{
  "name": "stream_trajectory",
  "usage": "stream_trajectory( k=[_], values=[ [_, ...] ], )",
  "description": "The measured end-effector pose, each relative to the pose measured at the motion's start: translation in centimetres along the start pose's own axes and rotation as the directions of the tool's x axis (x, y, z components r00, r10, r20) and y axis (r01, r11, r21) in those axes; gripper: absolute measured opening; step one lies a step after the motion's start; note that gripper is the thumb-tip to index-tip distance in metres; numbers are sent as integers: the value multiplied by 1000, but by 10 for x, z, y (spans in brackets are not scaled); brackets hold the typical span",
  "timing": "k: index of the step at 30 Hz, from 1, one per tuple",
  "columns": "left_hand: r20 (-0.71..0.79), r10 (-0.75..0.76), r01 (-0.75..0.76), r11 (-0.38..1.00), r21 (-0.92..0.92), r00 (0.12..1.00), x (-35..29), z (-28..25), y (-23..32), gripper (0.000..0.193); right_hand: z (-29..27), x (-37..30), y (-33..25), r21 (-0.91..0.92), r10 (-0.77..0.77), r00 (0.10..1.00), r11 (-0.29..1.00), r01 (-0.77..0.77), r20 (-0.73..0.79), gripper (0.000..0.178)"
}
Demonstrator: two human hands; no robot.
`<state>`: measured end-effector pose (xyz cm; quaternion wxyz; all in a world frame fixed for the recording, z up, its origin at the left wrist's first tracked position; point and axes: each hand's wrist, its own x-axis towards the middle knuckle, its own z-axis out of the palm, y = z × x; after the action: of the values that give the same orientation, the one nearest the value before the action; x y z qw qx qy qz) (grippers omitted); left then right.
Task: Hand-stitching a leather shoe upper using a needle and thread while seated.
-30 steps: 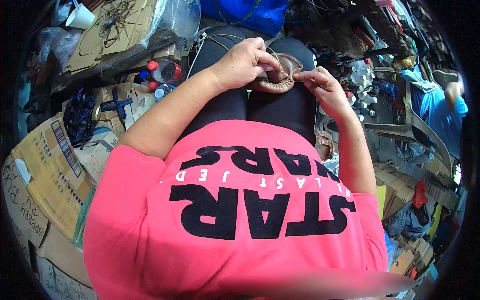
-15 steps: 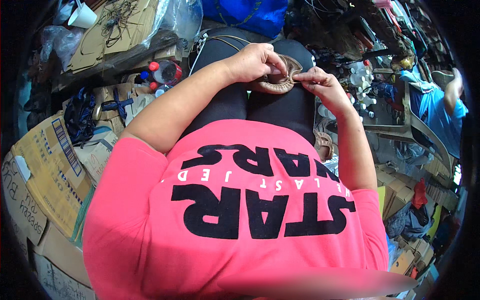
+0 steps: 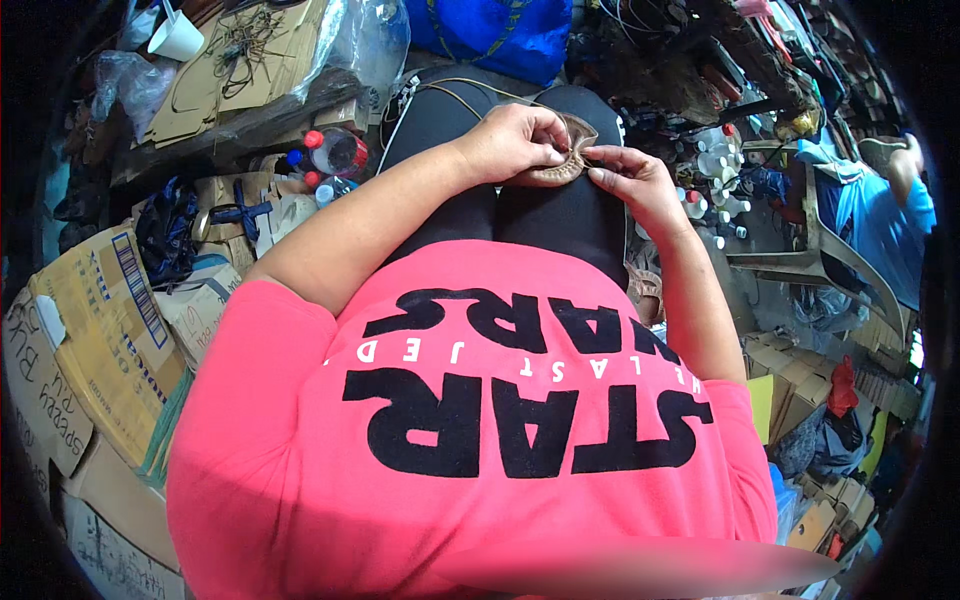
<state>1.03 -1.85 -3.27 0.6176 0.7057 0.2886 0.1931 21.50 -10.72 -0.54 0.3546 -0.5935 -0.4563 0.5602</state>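
A brown leather shoe upper [image 3: 552,172] with a puckered, gathered edge rests over my black-trousered thighs. My left hand [image 3: 515,143] is closed on its left and upper part, the fingers bent into the opening and the thumb near the gathers. From the right, my right hand [image 3: 640,183] brings thumb and forefinger together at the puckered edge. Whatever is between these fingertips is too small to make out. A thin tan cord [image 3: 455,92] loops across my thighs beyond the left hand. The inside of the upper is partly hidden by my left fingers.
A blue bag [image 3: 490,35] lies beyond my knees. Flattened cardboard [image 3: 215,85] with loose cords and a white cup [image 3: 176,37] are at far left. Bottles [image 3: 338,153] stand left and right. A plastic chair [image 3: 815,245] with blue cloth is right; boxes [image 3: 110,320] crowd the left.
My left thumb has come down toward the gathers. The right thumb and forefinger have shifted slightly at the leather's edge, and the upper has turned a little. The whole view has shifted slightly.
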Motion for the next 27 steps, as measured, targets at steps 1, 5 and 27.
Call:
stream_trajectory(
  k=[1, 5, 27],
  values=[
    [-2, 2, -2, 1000, 3, 1000, 2, 0, 1, 15, 2, 2, -3, 24, -24, 1000, 999, 24, 0, 21],
    [26, -6, 4, 999, 49, 1000, 7, 2, 14, 16, -4, 11, -8, -201, -54, 998, 978, 60, 37, 12],
    [141, 103, -162, 834, 527, 985, 2, -9, 38, 10, -46, -34, -23, -146, -229, 971, 965, 216, -76, 14]
  ],
)
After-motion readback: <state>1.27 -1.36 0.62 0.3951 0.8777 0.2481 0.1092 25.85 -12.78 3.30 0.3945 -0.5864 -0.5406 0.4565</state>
